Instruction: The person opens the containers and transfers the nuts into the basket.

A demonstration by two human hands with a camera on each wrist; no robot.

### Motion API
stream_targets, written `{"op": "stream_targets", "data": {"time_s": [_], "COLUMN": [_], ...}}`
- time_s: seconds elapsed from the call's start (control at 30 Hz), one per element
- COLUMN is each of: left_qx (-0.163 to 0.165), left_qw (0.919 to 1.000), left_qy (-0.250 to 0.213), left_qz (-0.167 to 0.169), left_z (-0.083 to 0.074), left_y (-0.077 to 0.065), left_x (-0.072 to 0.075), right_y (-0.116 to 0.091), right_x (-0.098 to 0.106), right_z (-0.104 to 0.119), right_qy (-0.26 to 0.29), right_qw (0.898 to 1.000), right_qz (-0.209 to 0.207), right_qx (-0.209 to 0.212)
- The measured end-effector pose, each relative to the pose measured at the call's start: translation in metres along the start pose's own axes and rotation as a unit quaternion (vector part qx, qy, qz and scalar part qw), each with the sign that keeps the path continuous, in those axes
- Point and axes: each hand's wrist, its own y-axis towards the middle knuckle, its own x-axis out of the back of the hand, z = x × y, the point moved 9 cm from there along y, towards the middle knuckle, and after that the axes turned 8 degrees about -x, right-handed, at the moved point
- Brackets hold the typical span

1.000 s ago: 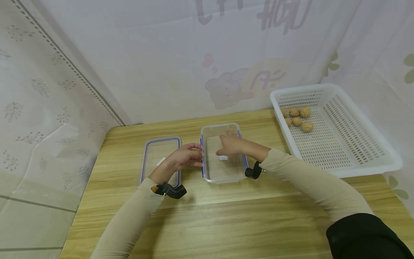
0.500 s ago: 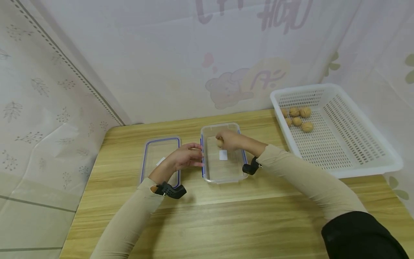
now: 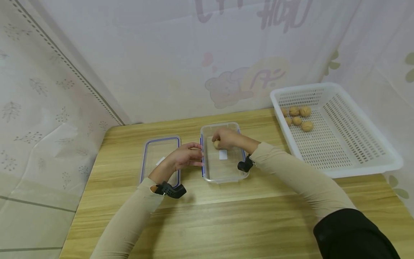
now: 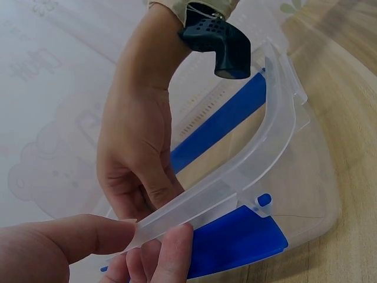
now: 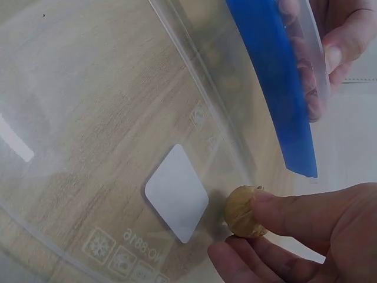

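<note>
A clear plastic food box (image 3: 226, 178) with blue side clips stands on the table without its lid. My left hand (image 3: 187, 157) holds its left side; the thumb and curled fingers lie at the rim and blue clip (image 4: 235, 244) in the left wrist view. My right hand (image 3: 228, 138) reaches inside the box. Its thumb and fingers pinch a walnut (image 5: 241, 212) close to the floor of the box, beside the white label (image 5: 177, 193). Whether the walnut touches the floor I cannot tell.
The clear lid (image 3: 153, 147) with a blue seal lies left of the box, partly under my left hand. At the right, a white perforated basket (image 3: 343, 167) holds several walnuts (image 3: 306, 126) in its left back corner. A printed cloth (image 3: 161, 72) hangs behind the table (image 3: 207, 219).
My right hand, open over the box a second ago, now holds the walnut and has shifted slightly left with it inside the box. The left hand has stayed in place.
</note>
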Motion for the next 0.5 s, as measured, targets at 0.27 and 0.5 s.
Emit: {"op": "stream_targets", "data": {"time_s": [0.27, 0.5], "left_qx": [-0.002, -0.002], "left_qw": [1.0000, 1.0000], "left_qy": [0.003, 0.006], "left_qz": [0.004, 0.000], "left_z": [-0.0006, -0.0002], "left_y": [0.0006, 0.0004], "left_x": [-0.0003, 0.0003], "right_y": [0.0039, 0.0036], "right_x": [-0.0010, -0.0031], "right_z": [0.0012, 0.0058], "right_qy": [0.017, 0.023], "right_qw": [1.000, 0.999], "right_qz": [-0.013, -0.013], "right_qx": [0.009, 0.019]}}
